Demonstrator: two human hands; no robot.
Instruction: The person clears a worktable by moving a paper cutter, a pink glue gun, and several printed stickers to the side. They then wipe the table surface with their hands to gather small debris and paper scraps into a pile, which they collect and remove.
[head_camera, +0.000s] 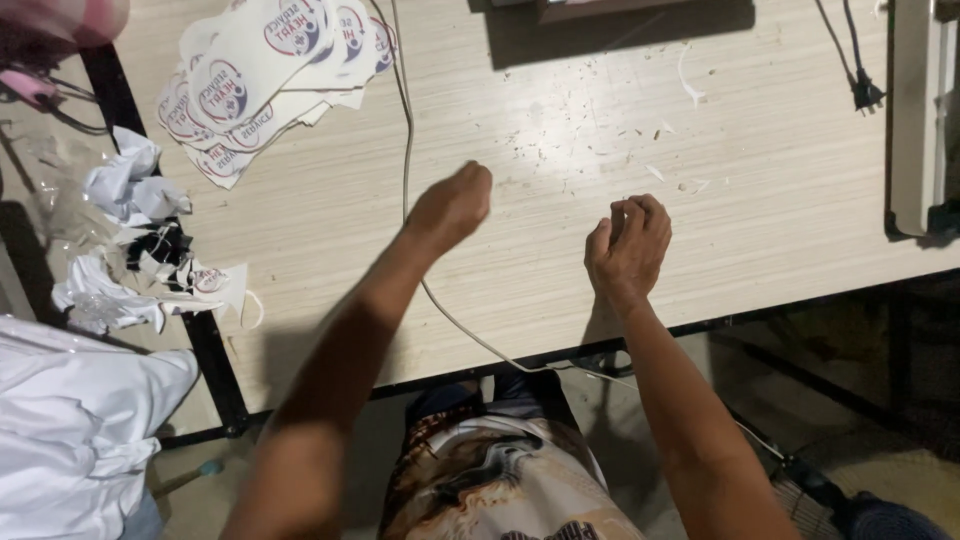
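Far left: stack of printed emblem cut-outs (268, 75); paper scraps (130, 250) at the table's (780, 200) left edge. White cable (405, 150) runs far to near, passing under the left hand (452, 208), which is fisted, nothing visibly held. Right hand (628, 245) has its fingers curled together; contents cannot be told. Risk, as judged: a forearm sweep snags the cable.
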